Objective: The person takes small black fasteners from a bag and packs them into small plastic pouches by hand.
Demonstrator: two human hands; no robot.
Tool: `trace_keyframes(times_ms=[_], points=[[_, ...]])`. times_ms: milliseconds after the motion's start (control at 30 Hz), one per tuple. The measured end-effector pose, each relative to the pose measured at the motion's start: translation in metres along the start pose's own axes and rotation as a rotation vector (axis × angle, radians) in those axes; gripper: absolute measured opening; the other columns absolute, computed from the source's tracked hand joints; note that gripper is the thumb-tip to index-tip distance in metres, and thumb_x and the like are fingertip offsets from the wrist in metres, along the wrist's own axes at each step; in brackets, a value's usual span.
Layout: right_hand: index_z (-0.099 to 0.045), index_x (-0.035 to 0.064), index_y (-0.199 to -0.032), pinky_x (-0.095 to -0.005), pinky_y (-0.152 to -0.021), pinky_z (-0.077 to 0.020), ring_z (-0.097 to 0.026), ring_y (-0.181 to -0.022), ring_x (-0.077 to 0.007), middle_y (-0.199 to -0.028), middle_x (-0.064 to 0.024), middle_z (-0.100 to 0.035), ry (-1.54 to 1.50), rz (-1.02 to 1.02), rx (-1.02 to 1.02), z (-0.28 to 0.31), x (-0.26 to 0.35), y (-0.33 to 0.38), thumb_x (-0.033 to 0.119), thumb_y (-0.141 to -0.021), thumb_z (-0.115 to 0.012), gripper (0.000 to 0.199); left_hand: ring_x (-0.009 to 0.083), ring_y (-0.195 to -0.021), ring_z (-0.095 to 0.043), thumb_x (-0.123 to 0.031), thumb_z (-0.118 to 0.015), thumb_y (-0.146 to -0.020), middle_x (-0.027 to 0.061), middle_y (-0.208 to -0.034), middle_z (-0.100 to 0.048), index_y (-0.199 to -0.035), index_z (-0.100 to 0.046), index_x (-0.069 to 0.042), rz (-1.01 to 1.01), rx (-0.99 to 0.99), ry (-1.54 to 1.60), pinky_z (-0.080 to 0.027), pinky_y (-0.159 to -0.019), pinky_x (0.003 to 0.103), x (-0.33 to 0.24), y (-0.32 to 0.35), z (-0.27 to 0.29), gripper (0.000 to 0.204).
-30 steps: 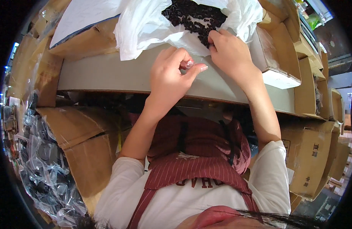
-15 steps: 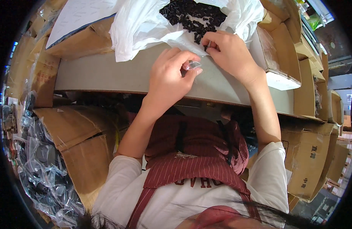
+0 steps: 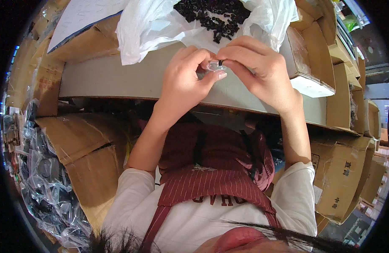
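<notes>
My left hand (image 3: 187,74) is closed on a small clear plastic bag (image 3: 214,66), with the bag's mouth facing right. At that mouth, my right hand (image 3: 257,67) pinches a small black part (image 3: 220,63), which looks like a screw though its exact kind is too small to tell. Both hands meet above the front of the table. Just beyond them, many small black parts (image 3: 222,25) lie heaped in a spread white plastic bag (image 3: 146,31). How far the pinched part is inside the clear bag is hard to see.
Beside the white bag stands an open cardboard box (image 3: 314,55) on the right. A sheet of paper (image 3: 85,21) lies on a carton at the far left. Clear bags with dark items (image 3: 51,181) fill the lower left, and cartons (image 3: 338,177) stand at the lower right.
My right hand has come back from the edge of the black heap to the clear bag, carrying a small black part. My left hand has stayed nearly in place.
</notes>
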State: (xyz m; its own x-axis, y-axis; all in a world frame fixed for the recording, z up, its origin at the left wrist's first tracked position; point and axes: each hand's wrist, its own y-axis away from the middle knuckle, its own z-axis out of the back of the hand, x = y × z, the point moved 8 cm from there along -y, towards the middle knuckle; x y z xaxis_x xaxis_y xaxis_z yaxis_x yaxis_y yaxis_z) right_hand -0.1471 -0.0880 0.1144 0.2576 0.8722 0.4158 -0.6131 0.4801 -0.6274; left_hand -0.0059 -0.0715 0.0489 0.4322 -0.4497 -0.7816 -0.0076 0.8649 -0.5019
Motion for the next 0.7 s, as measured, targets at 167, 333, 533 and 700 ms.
trace_keyframes(times_ms=[167, 333, 533, 700], points=[[-0.073, 0.0049, -0.108, -0.0375, -0.073, -0.0567, -0.069, -0.085, -0.0307, -0.094, -0.0108, -0.069, -0.058, 0.018, -0.013, -0.002, 0.001, 0.002, -0.007, -0.084, -0.071, 0.027, 0.0253, -0.075, -0.06, -0.012, -0.087, -0.075, 0.0086, -0.08, -0.061, -0.091, -0.068, -0.002, -0.029, 0.008, -0.039, -0.052, -0.067, 0.037, -0.001, 0.0, 0.0, 0.027], [-0.073, 0.0042, -0.107, -0.0387, -0.072, -0.0563, -0.069, -0.08, -0.0334, -0.093, -0.0125, -0.069, -0.068, 0.006, -0.074, 0.004, -0.005, 0.001, -0.008, -0.086, -0.066, 0.025, 0.0234, -0.074, -0.06, -0.011, -0.087, -0.075, 0.008, -0.08, -0.061, -0.093, -0.069, -0.002, -0.039, 0.008, -0.001, -0.053, -0.068, 0.035, -0.001, 0.0, 0.0, 0.026], [-0.07, 0.0012, -0.102, -0.0511, -0.08, -0.0557, -0.07, -0.091, -0.0415, -0.1, -0.021, -0.071, 0.521, -0.361, 0.123, -0.01, -0.065, -0.008, 0.004, -0.089, -0.058, 0.018, 0.0212, -0.074, -0.059, -0.008, -0.086, -0.077, 0.0071, -0.079, -0.061, -0.095, -0.071, -0.003, -0.001, 0.013, 0.004, -0.054, -0.069, 0.033, -0.007, 0.0, 0.001, 0.024], [-0.068, -0.0003, -0.097, -0.0492, -0.082, -0.0565, -0.068, -0.092, -0.0436, -0.1, -0.0215, -0.069, 0.692, -0.521, 0.327, -0.032, -0.077, -0.016, 0.005, -0.088, -0.058, 0.014, 0.009, -0.076, -0.055, -0.012, -0.087, -0.082, -0.0005, -0.085, -0.062, -0.098, -0.074, -0.006, -0.022, -0.004, -0.011, -0.045, -0.065, 0.024, -0.002, 0.001, 0.003, 0.022]])
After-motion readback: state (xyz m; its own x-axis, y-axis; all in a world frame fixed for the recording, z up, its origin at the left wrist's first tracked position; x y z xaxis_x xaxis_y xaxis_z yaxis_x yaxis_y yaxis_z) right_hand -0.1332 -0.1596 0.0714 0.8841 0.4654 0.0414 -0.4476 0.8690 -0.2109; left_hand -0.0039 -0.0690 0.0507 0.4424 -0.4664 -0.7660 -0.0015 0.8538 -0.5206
